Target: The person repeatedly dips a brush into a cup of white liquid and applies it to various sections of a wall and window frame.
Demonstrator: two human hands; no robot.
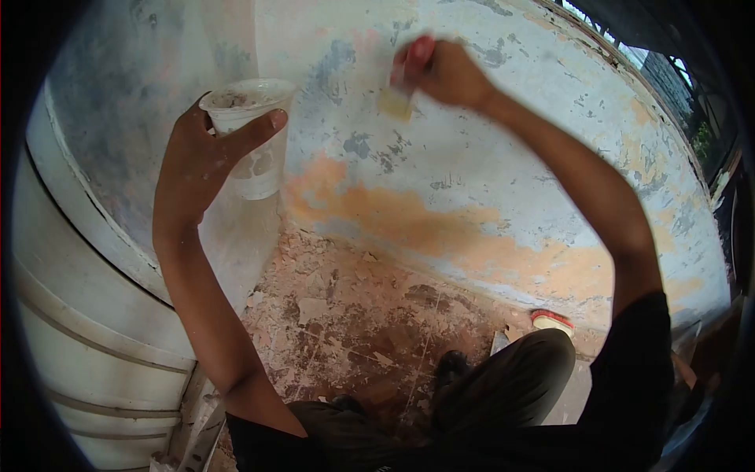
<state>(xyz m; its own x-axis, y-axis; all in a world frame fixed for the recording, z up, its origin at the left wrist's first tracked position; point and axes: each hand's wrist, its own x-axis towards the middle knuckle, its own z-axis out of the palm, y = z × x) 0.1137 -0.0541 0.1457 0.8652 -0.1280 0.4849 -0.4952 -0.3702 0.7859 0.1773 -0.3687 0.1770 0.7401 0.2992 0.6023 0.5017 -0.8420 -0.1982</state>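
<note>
My left hand is wrapped round a clear plastic cup, held upright at the upper left with the thumb along its side. Whitish residue coats the cup's inside and rim. At the upper middle, my right hand is closed on the red handle of a brush. The pale yellow head of the brush points down beside the peeling wall; motion blurs it, and whether it touches the wall I cannot tell. The cup is left of the brush, apart from it.
Orange and grey patches mark the wall. Paint flakes litter the reddish floor. A red-and-white brush lies at the wall's foot, near my bent knee. White ribbed panels stand at the left, and a window opening is at the upper right.
</note>
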